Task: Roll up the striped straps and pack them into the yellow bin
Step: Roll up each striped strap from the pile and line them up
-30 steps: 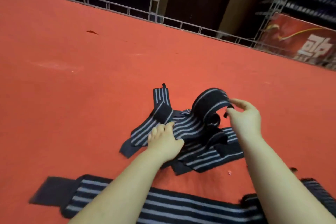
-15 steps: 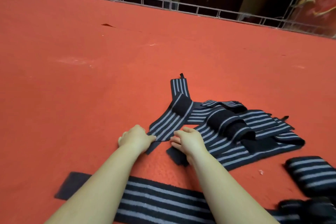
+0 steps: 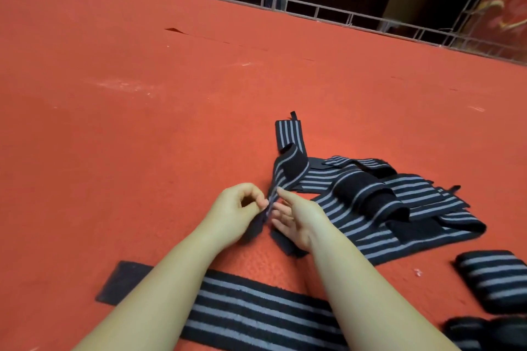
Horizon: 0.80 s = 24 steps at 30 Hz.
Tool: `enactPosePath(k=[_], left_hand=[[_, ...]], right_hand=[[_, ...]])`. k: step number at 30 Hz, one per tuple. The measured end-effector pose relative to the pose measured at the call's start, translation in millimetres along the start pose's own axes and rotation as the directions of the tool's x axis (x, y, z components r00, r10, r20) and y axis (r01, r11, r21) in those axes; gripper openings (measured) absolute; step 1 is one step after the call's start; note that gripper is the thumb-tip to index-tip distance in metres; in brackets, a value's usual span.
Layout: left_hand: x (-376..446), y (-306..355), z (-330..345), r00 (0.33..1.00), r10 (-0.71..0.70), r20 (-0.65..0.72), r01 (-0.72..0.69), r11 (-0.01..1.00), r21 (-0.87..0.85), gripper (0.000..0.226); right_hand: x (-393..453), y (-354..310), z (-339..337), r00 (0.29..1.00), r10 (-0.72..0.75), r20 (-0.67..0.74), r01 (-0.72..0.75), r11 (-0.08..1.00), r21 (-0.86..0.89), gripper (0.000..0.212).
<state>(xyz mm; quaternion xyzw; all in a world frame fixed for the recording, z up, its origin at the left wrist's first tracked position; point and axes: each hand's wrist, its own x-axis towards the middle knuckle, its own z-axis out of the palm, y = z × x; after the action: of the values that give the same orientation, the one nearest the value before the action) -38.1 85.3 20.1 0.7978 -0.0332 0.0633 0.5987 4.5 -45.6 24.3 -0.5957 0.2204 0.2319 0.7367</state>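
Observation:
A black strap with grey stripes (image 3: 289,171) is lifted at its near end off the red carpet. My left hand (image 3: 236,211) pinches that end between thumb and fingers. My right hand (image 3: 296,216) is right beside it, fingers straight and touching the strap's edge. Behind and to the right lies a loose pile of striped straps (image 3: 385,205). Another strap (image 3: 256,313) lies flat across the carpet under my forearms. A rolled strap (image 3: 496,279) sits at the right edge, with dark rolls (image 3: 484,333) below it. No yellow bin is in view.
The red carpet (image 3: 142,122) stretches wide to the left and back. A metal truss rail (image 3: 285,6) borders its far edge, with a red banner (image 3: 504,17) at the top right.
My right hand let go of the curled strap and came down beside my left. Both hands moved to the near end of one strap, and its end has now been lifted off the carpet.

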Motion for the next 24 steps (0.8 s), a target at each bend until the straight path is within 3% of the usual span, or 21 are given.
enactPosePath(k=[2,4,6,9,11,13,16,18,20,24], left_hand=[[-2,19,-3,1.0,-0.019,0.0,0.018,0.952,-0.305,0.028],[-4,39,-9,1.0,-0.027,0.009,0.028,0.882,-0.47,0.026],[-8,54,-18,0.998,-0.054,0.017,0.054,0.829,-0.556,0.022],[-22,61,-35,0.992,-0.123,-0.013,0.097,0.844,-0.527,0.016],[-37,59,-46,0.991,-0.135,-0.013,0.114,0.875,-0.47,0.015],[-54,54,-56,0.99,-0.137,0.034,0.138,0.892,-0.431,0.014],[-80,40,-72,0.959,-0.267,0.095,0.282,0.862,-0.422,0.009],[-97,27,-80,0.895,-0.414,0.165,0.441,0.768,-0.464,0.014],[-116,16,-82,0.826,-0.512,0.236,0.557,0.678,-0.48,0.021],[-141,1,-84,0.833,-0.539,0.122,0.53,0.717,-0.452,0.014]], right_hand=[[-7,-1,5,0.987,0.097,0.13,-0.1,0.995,0.018,0.026],[-16,-1,11,0.956,0.098,0.278,-0.141,0.98,0.14,0.031],[-32,-8,17,0.924,-0.017,0.382,-0.129,0.927,0.353,0.028],[-63,-23,24,0.916,-0.246,0.318,0.045,0.849,0.526,0.024],[-87,-21,26,0.88,-0.403,0.25,0.261,0.852,0.454,0.015],[-108,-2,27,0.804,-0.565,0.186,0.519,0.819,0.245,0.005],[-138,40,32,0.628,-0.773,0.09,0.778,0.619,-0.112,0.014],[-146,67,35,0.58,-0.813,0.051,0.804,0.561,-0.197,0.023],[-143,91,38,0.602,-0.798,0.004,0.776,0.584,-0.241,0.023],[-136,118,49,0.626,-0.779,-0.036,0.738,0.607,-0.296,0.021]])
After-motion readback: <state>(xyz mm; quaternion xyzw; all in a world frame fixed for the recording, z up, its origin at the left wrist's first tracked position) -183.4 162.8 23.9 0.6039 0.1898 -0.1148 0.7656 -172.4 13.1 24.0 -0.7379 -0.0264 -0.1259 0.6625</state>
